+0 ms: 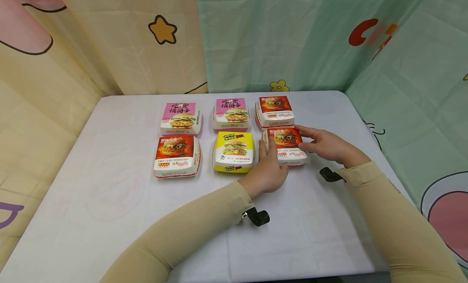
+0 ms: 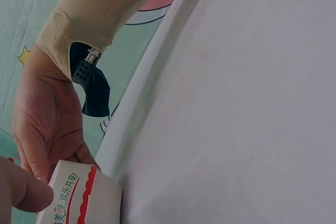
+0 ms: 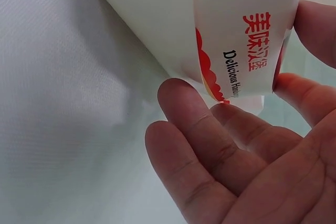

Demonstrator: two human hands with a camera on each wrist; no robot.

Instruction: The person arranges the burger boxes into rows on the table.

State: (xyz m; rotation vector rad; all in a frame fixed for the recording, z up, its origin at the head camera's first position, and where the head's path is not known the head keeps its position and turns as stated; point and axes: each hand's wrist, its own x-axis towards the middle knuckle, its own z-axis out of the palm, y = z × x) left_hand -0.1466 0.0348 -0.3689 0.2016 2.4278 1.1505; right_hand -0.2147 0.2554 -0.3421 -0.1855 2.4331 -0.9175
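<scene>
A red-and-white burger box (image 1: 287, 147) stands at the front right of a group of boxes, between both hands. My left hand (image 1: 268, 171) holds its left side, with fingers over the top edge and the thumb along the front wall. From the right, my right hand (image 1: 327, 147) grips the same box, its index finger at the back corner and its thumb on the near side. The right wrist view shows the white box wall (image 3: 236, 30) lettered "Delicious"; the right hand's lower fingers (image 3: 184, 103) reach along its bottom edge.
A second red box (image 1: 275, 111) stands directly behind. To the left are a yellow box (image 1: 234, 152), two pink boxes (image 1: 180, 118) (image 1: 231, 113) and another red box (image 1: 177, 156), all on the white table (image 1: 91, 218). Printed curtains (image 1: 256, 39) hang around the table.
</scene>
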